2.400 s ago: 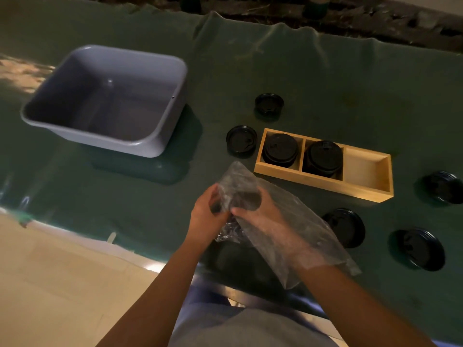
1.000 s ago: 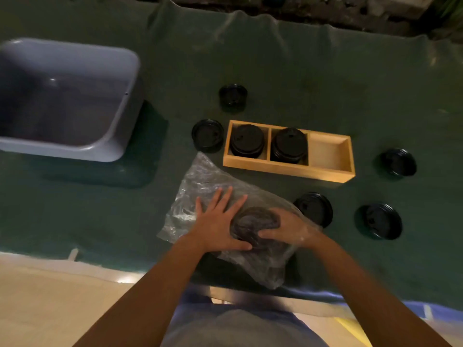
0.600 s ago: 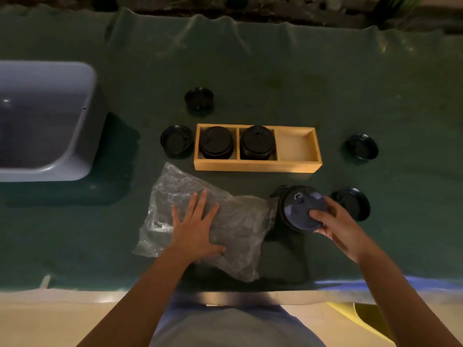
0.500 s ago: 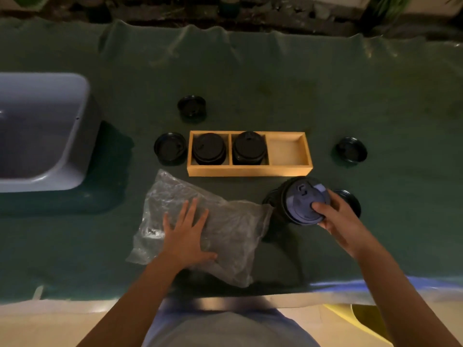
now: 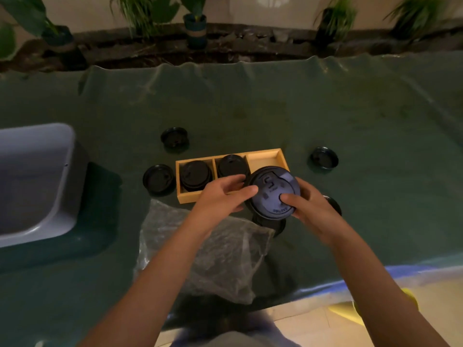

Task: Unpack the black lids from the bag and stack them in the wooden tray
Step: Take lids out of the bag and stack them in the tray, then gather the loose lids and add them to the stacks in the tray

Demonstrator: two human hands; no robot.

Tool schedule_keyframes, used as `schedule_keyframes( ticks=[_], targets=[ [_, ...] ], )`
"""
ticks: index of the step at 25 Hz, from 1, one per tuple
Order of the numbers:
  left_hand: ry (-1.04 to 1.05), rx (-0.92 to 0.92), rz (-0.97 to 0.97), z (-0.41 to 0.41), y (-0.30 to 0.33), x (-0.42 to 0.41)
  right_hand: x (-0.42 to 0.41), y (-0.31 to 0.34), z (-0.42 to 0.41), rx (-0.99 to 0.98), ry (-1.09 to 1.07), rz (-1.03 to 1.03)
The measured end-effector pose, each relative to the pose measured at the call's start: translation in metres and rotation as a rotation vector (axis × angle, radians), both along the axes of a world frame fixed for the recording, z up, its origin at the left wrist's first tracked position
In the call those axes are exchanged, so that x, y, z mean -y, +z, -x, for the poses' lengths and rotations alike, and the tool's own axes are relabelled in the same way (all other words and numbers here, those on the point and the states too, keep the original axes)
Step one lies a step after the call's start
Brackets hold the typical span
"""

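Observation:
I hold a stack of black lids [image 5: 271, 194] in the air, just in front of the wooden tray [image 5: 187, 198]. My right hand [image 5: 309, 209] grips its right side, thumb on top. My left hand [image 5: 221, 195] touches its left edge with the fingertips. The tray has three compartments: the left one holds a lid stack [image 5: 195, 175], the middle one another stack [image 5: 231, 167], and the right one is bare. The clear plastic bag [image 5: 220, 256] lies flat on the green cloth below my arms.
Loose black lids lie around the tray: one [image 5: 158, 180] at its left, one [image 5: 174, 138] behind it, one [image 5: 324, 157] to the right, others partly hidden under my hands. A grey tub [image 5: 32, 181] stands at the left. Potted plants line the far edge.
My right hand pulled the lid stack out of the bag and lifted it toward the tray. My left hand left the bag and came up to the stack. The view tilted up.

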State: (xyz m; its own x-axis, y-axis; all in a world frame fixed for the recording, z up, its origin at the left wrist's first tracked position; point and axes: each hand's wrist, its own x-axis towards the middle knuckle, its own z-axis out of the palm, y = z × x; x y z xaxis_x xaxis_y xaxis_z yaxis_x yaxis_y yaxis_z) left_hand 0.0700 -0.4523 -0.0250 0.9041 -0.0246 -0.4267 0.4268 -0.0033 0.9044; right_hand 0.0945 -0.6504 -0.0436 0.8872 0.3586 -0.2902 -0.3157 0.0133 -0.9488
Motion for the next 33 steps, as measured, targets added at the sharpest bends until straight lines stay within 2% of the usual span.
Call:
schedule_keyframes(
  ticks=[4,6,11,15,20,22,27,31,33],
  targets=[
    [0.069,-0.056,0.077,-0.006,-0.012,0.008,0.015,-0.009,-0.010,-0.170,-0.020,-0.101],
    [0.113,-0.095,0.097,-0.011,-0.018,0.015,0.021,-0.016,-0.023,-0.210,-0.030,-0.065],
    [0.235,-0.156,-0.014,-0.052,-0.039,0.043,0.026,-0.033,-0.090,-0.176,0.003,0.087],
    [0.416,-0.189,0.012,-0.103,-0.062,0.074,0.036,-0.049,-0.159,-0.155,0.170,0.175],
    [0.566,-0.324,0.067,-0.130,-0.098,0.105,0.039,-0.082,-0.211,-0.067,0.307,0.369],
    [0.580,-0.320,0.069,-0.131,-0.102,0.108,0.038,-0.090,-0.220,-0.018,0.355,0.405],
    [0.573,-0.233,-0.226,-0.131,-0.107,0.109,0.036,-0.104,-0.233,0.227,0.447,0.596],
    [0.661,-0.206,-0.335,-0.124,-0.112,0.113,0.036,-0.113,-0.233,0.415,0.503,0.745],
    [0.668,-0.203,-0.421,-0.125,-0.114,0.115,0.035,-0.119,-0.233,0.516,0.466,0.836]
  ],
)
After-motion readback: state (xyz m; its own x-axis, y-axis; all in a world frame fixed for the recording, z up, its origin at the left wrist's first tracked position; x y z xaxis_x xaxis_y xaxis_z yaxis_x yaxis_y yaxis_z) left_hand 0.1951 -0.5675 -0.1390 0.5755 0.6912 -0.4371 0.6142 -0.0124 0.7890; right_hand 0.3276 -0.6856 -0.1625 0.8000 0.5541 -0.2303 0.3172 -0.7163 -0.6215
